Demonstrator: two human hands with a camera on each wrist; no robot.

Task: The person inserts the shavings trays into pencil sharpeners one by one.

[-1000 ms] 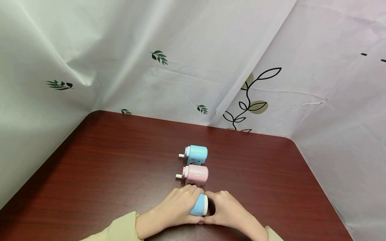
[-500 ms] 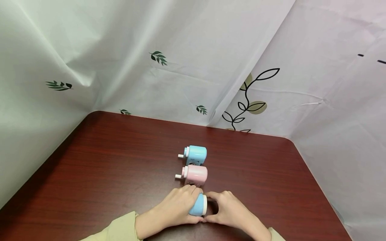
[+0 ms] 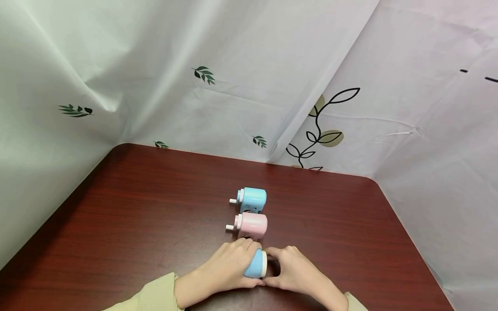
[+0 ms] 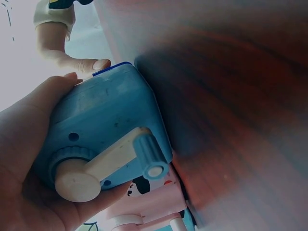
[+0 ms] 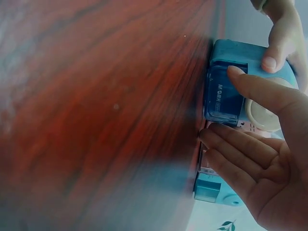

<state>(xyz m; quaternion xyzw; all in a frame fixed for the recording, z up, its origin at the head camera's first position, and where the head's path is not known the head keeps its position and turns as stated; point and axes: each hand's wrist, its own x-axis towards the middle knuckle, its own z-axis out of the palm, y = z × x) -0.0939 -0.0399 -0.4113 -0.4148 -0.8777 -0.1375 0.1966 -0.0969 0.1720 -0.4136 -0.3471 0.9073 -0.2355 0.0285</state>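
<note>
A blue pencil sharpener (image 3: 255, 264) stands on the table near the front. My left hand (image 3: 233, 265) grips its body from the left, thumb on the near side and fingers over the far side. In the left wrist view its white crank (image 4: 113, 156) with a blue knob faces the palm. My right hand (image 3: 295, 270) is at the opposite end. The right wrist view shows its thumb and fingertips pinching the sides of a dark blue clear drawer (image 5: 224, 96) low on the sharpener, below a cream round part (image 5: 264, 115).
A pink pencil sharpener (image 3: 253, 225) stands just behind the held one, and a light blue pencil sharpener (image 3: 254, 198) behind that, both cranks pointing left. The reddish-brown table (image 3: 155, 207) meets a white curtain (image 3: 233, 103) with leaf prints at the back and sides.
My right hand has shifted very slightly beside the drawer end. The left hand's grip and the other two sharpeners look the same.
</note>
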